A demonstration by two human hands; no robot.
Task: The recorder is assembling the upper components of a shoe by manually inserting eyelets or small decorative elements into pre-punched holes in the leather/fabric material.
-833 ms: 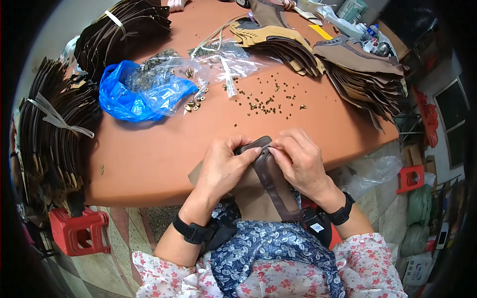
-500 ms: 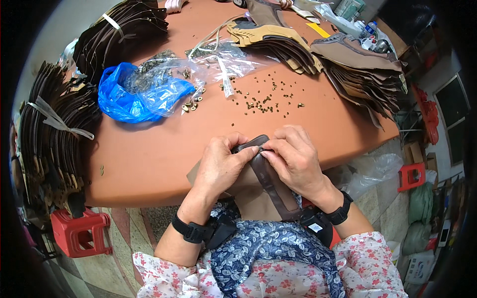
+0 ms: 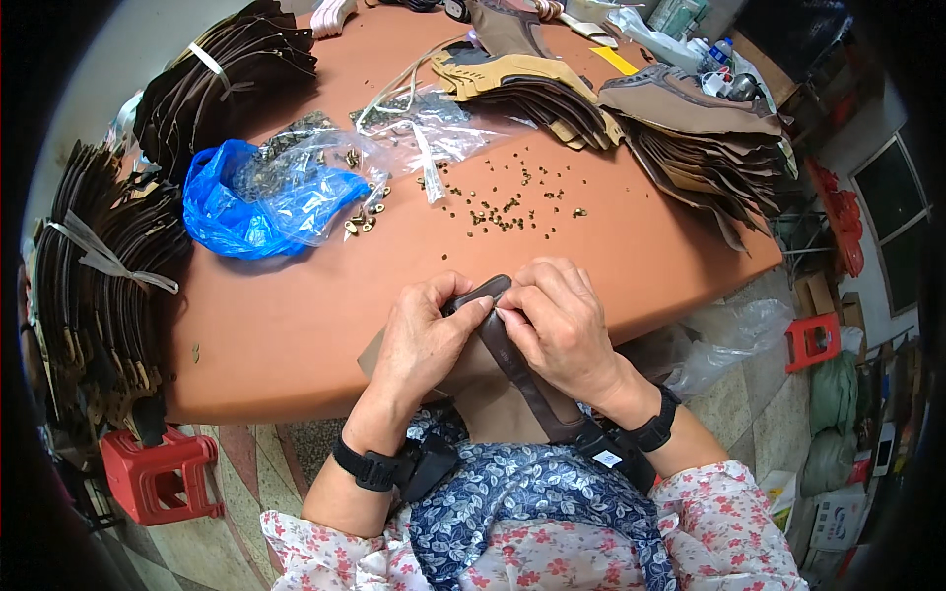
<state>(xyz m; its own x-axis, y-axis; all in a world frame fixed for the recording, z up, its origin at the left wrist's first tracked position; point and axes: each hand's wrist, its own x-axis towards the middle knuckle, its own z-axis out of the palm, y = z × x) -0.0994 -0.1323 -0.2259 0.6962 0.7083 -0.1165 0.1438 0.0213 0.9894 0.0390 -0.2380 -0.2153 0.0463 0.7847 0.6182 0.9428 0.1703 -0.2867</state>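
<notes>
My left hand (image 3: 419, 337) pinches a brown leather shoe upper (image 3: 514, 369) near its rounded top end, thumb on the dark strip. From the other side, the fingertips of my right hand (image 3: 560, 325) press together on the same end. Something small may be between the thumbs and fingers, too hidden to make out. The upper's lighter tan part hangs over the table edge toward my lap. Beyond my hands, several small brass-coloured metal fittings (image 3: 507, 212) lie scattered on the table. Larger oval metal fittings (image 3: 363, 223) sit beside a blue plastic bag (image 3: 219, 219).
Clear plastic bags (image 3: 443, 128) lie behind the fittings on the orange-brown table (image 3: 286, 345). Tied stacks of dark leather pieces (image 3: 103, 286) crowd the left edge. More stacked uppers (image 3: 690, 103) occupy the far right. Red stools (image 3: 158, 473) stand on the floor at both sides.
The view has shifted slightly. The leather upper has turned a little between my hands, showing less of its right-hand panel. Both hands keep pinching its top end.
</notes>
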